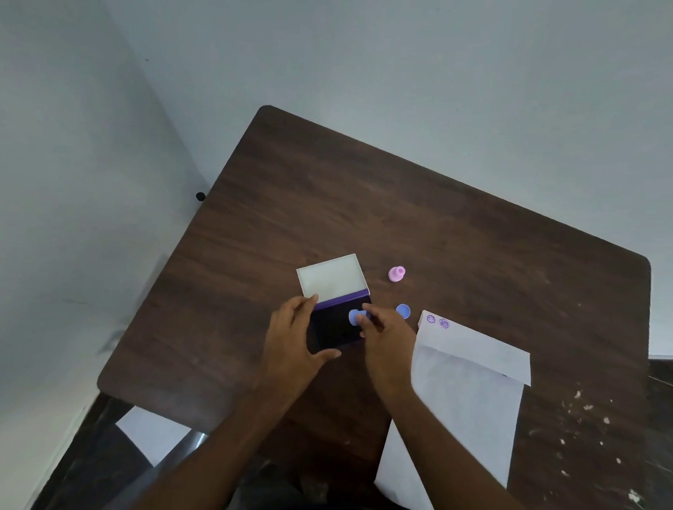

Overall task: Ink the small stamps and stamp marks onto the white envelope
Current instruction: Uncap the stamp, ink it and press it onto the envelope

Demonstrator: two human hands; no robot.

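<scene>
Inking step was in hand. Ink pad (pixel 337 325) sat open on the counter (pixel 426 220), its pale lid (pixel 332 276) flipped back away from the person. Left hand (pixel 291 338) held the pad steady: fingers (pixel 305 304) curled over its far left edge, thumb reaching along the near edge. Right hand (pixel 385 335) pinched a blue stamp (pixel 357 317) between its fingertips, with the stamp over the dark ink surface; whether its face was touching the ink could not be told.

Envelope (pixel 472 383) lay just right of the right hand, flap open toward the far side, with 2 purple marks (pixel 437 321) already on the flap's upper left corner. So the task looked partly done. A pink stamp (pixel 396 274) stood beyond the pad. A blue round piece (pixel 403 310) lay between pad and envelope, possibly a cap or a second stamp; not clear.

Next move, as judged: lift the stamp straight off the pad, carry it right to a bare part of the envelope, press down squarely without sliding.

Hard to make out: the designs of the 2 marks, too small to read. Stamp face hidden by the right hand's fingers. Envelope's near end hung off the counter edge and was partly covered by the right forearm. A white sheet (pixel 154 434) showed below the counter's left corner.
</scene>
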